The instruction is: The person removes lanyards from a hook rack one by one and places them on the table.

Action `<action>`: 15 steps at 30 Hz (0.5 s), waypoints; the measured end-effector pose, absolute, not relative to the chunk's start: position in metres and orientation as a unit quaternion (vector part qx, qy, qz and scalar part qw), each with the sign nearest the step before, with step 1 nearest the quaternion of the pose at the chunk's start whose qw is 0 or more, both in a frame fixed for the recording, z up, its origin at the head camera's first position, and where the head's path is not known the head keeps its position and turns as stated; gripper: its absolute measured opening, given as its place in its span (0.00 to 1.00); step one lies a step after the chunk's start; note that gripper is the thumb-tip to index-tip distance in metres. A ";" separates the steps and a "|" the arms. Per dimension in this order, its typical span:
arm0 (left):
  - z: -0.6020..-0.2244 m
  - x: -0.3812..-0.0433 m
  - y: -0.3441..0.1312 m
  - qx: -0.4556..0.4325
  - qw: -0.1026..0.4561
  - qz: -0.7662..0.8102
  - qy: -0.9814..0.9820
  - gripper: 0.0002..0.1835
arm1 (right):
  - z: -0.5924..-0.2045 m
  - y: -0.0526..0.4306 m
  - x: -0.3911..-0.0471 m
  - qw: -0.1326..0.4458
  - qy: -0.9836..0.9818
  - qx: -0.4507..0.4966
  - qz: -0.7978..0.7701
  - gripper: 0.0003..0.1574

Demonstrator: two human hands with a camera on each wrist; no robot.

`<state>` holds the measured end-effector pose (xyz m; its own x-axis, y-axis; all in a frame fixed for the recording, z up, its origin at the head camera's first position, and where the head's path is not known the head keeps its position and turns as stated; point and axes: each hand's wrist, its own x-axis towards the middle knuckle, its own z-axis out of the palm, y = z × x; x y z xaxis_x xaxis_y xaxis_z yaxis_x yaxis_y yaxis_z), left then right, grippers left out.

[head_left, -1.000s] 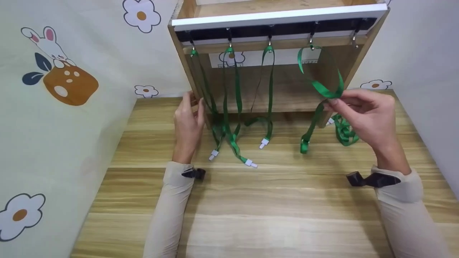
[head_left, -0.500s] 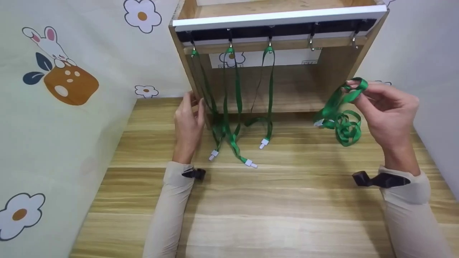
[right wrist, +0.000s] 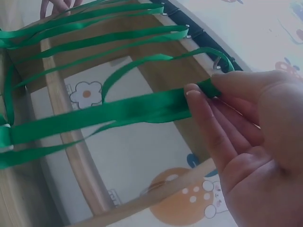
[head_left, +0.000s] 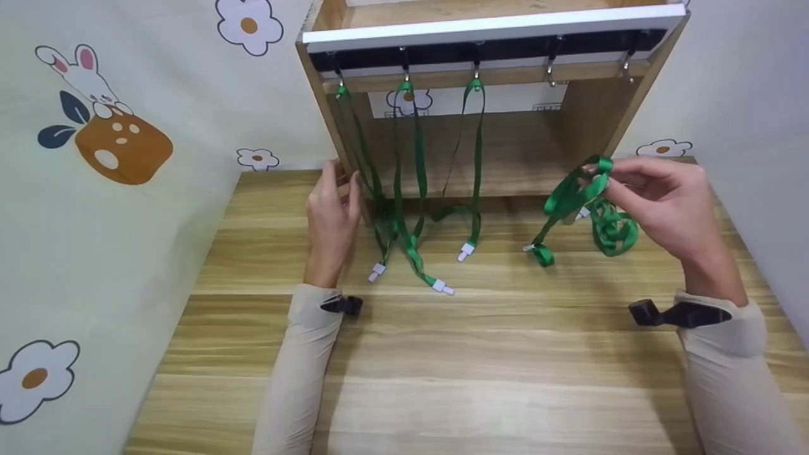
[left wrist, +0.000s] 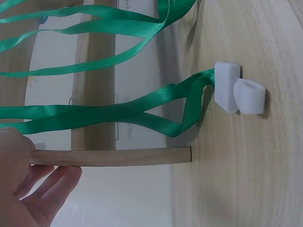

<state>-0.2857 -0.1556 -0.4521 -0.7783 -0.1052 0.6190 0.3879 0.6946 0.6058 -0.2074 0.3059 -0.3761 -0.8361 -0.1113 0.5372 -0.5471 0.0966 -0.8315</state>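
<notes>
My right hand (head_left: 673, 212) pinches a green lanyard (head_left: 569, 196) between thumb and fingers, in front of the rack's right side. The folded strap and a small end hang below, close over the table. In the right wrist view the doubled strap (right wrist: 137, 106) runs from my fingertips, with a loose loop above. My left hand (head_left: 332, 218) grips the left side panel of the wooden rack (head_left: 493, 24), thumb on one face and fingers on the other, as the left wrist view shows at the panel (left wrist: 128, 157). Hooks line the rack's front; green lanyards (head_left: 418, 158) hang from the left three.
The fourth hook (head_left: 550, 72) and fifth hook (head_left: 627, 68) carry nothing. Another green lanyard (head_left: 612, 232) lies bunched on the wood-grain table (head_left: 480, 379) beside the rack's right foot. White clips (head_left: 466, 251) end the hanging lanyards near the table. Patterned walls (head_left: 126, 265) stand around.
A second ago the lanyard's loop reached up to the fourth hook. My right hand drew it off to the right, then came back left and lower. My left hand has kept its hold.
</notes>
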 end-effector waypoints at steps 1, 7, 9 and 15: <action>-0.452 -0.286 -0.155 -0.082 0.322 -0.384 -0.862 0.17 | -0.376 0.309 -0.207 0.164 -0.732 0.214 0.626 0.14; -0.452 -0.286 -0.154 -0.084 0.317 -0.390 -0.861 0.16 | -0.379 0.327 -0.208 0.103 -0.828 0.141 0.533 0.12; -0.452 -0.286 -0.154 -0.082 0.315 -0.390 -0.861 0.16 | -0.379 0.332 -0.208 0.087 -0.855 0.135 0.493 0.12; -0.452 -0.284 -0.155 -0.078 0.314 -0.388 -0.863 0.16 | -0.378 0.335 -0.206 0.018 -0.900 0.138 0.414 0.09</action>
<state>-0.2844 -0.1553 -0.4519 -0.7904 -0.1086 0.6029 0.3787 0.6869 0.6203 -0.2063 0.3350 -0.3783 -0.9613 -0.2335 0.1464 -0.2631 0.6196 -0.7395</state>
